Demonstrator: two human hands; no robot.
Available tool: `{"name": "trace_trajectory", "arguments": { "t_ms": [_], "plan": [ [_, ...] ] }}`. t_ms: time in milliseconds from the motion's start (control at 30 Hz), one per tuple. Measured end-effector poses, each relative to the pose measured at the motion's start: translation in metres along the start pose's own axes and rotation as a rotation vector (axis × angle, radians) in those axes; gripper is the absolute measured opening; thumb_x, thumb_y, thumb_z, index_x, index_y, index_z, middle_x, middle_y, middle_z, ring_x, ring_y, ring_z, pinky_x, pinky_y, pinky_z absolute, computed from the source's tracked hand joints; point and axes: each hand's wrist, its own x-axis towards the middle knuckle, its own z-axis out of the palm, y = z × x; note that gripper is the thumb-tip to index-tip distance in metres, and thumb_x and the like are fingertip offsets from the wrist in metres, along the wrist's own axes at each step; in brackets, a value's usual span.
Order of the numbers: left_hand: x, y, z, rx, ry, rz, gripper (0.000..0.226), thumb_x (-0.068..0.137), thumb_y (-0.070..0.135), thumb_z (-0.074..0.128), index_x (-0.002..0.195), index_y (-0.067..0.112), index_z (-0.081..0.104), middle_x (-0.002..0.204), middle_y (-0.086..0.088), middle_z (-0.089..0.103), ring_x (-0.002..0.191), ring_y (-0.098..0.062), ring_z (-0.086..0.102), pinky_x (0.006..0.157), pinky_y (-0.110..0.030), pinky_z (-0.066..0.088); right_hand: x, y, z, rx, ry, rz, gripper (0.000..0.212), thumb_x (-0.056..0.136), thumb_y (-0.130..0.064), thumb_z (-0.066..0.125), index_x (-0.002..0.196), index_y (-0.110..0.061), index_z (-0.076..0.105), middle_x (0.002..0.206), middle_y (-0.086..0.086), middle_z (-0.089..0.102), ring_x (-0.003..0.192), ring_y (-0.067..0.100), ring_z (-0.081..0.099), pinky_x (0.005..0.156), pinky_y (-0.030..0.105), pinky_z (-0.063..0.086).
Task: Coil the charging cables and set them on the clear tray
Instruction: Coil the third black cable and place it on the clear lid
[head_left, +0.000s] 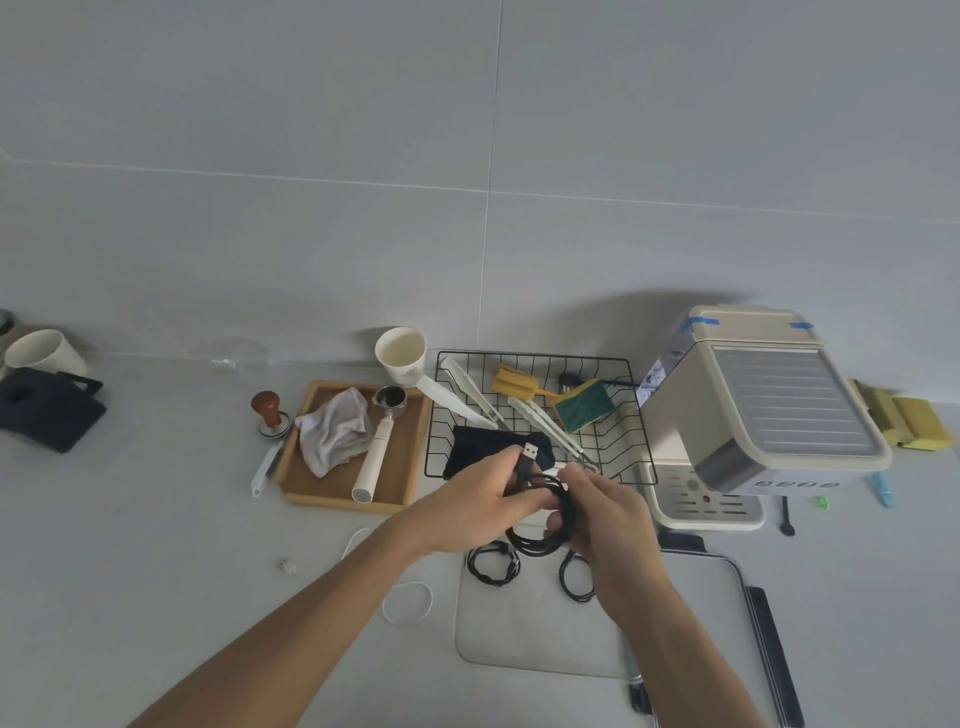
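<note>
Both hands hold one black charging cable (545, 543) wound into loops just above the far edge of the clear tray (519, 644). My left hand (478, 499) pinches the end with the USB plug (529, 451), which points up. My right hand (608, 514) grips the right side of the loops. Two coiled black cables lie on the tray's far end, one on the left (493, 564) and one on the right (574, 579), partly hidden by my right hand. A white cable (408, 603) lies loosely looped on the counter left of the tray.
Behind my hands stands a black wire rack (535, 358) with tongs, sponges and a dark cloth. A wooden tray (400, 467) with a rag and portafilter sits to the left, a coffee machine (753, 410) to the right. A paper cup (401, 353) stands by the wall.
</note>
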Motion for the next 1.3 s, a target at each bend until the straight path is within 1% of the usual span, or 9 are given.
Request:
{"name": "trace_trajectory", "arguments": {
  "t_ms": [100, 300, 433, 567, 700, 833, 933, 1067, 1300],
  "plan": [
    [0.002, -0.002, 0.004, 0.078, 0.055, 0.063, 0.022, 0.099, 0.044, 0.058, 0.107, 0.024, 0.057, 0.099, 0.005, 0.069, 0.093, -0.014, 0.065, 0.087, -0.04, 0.054, 0.001, 0.003, 0.002, -0.063, -0.003, 0.038, 0.034, 0.107, -0.022, 0.051, 0.097, 0.001, 0.074, 0.069, 0.014, 0.061, 0.057, 0.022, 0.055, 0.058, 0.034, 0.056],
    [0.005, -0.011, 0.009, 0.248, 0.128, 0.156, 0.02, 0.102, 0.038, 0.058, 0.097, 0.018, 0.056, 0.079, 0.009, 0.059, 0.067, -0.008, 0.054, 0.061, -0.023, 0.04, 0.008, 0.007, -0.007, -0.07, -0.091, 0.146, 0.034, 0.105, -0.012, 0.044, 0.104, 0.009, 0.07, 0.08, 0.019, 0.068, 0.067, 0.026, 0.062, 0.062, 0.037, 0.059],
    [0.008, -0.018, 0.01, 0.249, 0.146, 0.17, 0.02, 0.101, 0.038, 0.058, 0.102, 0.018, 0.059, 0.088, 0.004, 0.066, 0.077, -0.011, 0.062, 0.068, -0.029, 0.05, 0.009, 0.013, -0.012, -0.029, -0.16, 0.174, 0.03, 0.107, -0.014, 0.045, 0.11, 0.006, 0.067, 0.09, 0.02, 0.072, 0.07, 0.023, 0.065, 0.073, 0.041, 0.06],
    [0.008, -0.017, 0.011, 0.151, 0.13, 0.146, 0.025, 0.101, 0.036, 0.059, 0.12, 0.02, 0.062, 0.094, 0.019, 0.064, 0.081, 0.003, 0.062, 0.072, -0.018, 0.047, 0.01, 0.009, -0.015, -0.058, -0.21, 0.195, 0.029, 0.105, -0.016, 0.047, 0.097, 0.0, 0.071, 0.078, 0.014, 0.062, 0.067, 0.021, 0.061, 0.063, 0.036, 0.059],
    [0.009, -0.021, 0.011, 0.032, 0.116, 0.117, 0.021, 0.1, 0.041, 0.06, 0.11, 0.023, 0.065, 0.09, 0.005, 0.07, 0.074, -0.009, 0.069, 0.075, -0.036, 0.058, 0.01, 0.008, -0.016, -0.015, -0.26, 0.185, 0.034, 0.106, -0.021, 0.044, 0.096, -0.002, 0.071, 0.075, 0.008, 0.057, 0.066, 0.019, 0.055, 0.06, 0.036, 0.057],
    [0.01, -0.021, 0.012, -0.058, 0.13, 0.111, 0.02, 0.097, 0.037, 0.065, 0.105, 0.019, 0.068, 0.094, 0.004, 0.07, 0.077, -0.011, 0.071, 0.076, -0.036, 0.062, 0.006, 0.006, -0.024, -0.013, -0.38, 0.149, 0.036, 0.108, -0.022, 0.043, 0.101, -0.001, 0.071, 0.079, 0.008, 0.062, 0.072, 0.019, 0.06, 0.07, 0.038, 0.059],
    [0.011, -0.02, 0.017, -0.033, 0.19, 0.13, 0.019, 0.097, 0.034, 0.066, 0.103, 0.016, 0.068, 0.096, 0.0, 0.068, 0.085, -0.016, 0.069, 0.075, -0.037, 0.062, 0.01, 0.006, -0.025, -0.11, -0.282, 0.084, 0.039, 0.11, -0.022, 0.044, 0.099, 0.003, 0.071, 0.08, 0.013, 0.063, 0.073, 0.027, 0.065, 0.076, 0.041, 0.062],
    [0.012, -0.017, 0.016, -0.107, 0.171, 0.052, 0.014, 0.098, 0.033, 0.066, 0.095, 0.019, 0.068, 0.08, 0.013, 0.07, 0.071, -0.007, 0.067, 0.071, -0.027, 0.056, 0.012, 0.011, -0.018, -0.356, -0.067, -0.133, 0.03, 0.105, -0.024, 0.054, 0.088, -0.005, 0.071, 0.075, 0.011, 0.068, 0.079, 0.044, 0.071, 0.079, 0.051, 0.064],
    [0.014, -0.014, 0.011, -0.192, 0.187, -0.002, 0.014, 0.098, 0.032, 0.064, 0.093, 0.019, 0.069, 0.076, 0.008, 0.068, 0.066, -0.007, 0.065, 0.068, -0.025, 0.049, 0.001, 0.006, -0.022, -0.231, -0.206, -0.105, 0.017, 0.103, -0.011, 0.057, 0.108, -0.003, 0.071, 0.083, 0.013, 0.066, 0.073, 0.022, 0.069, 0.079, 0.046, 0.064]
  ]
}}
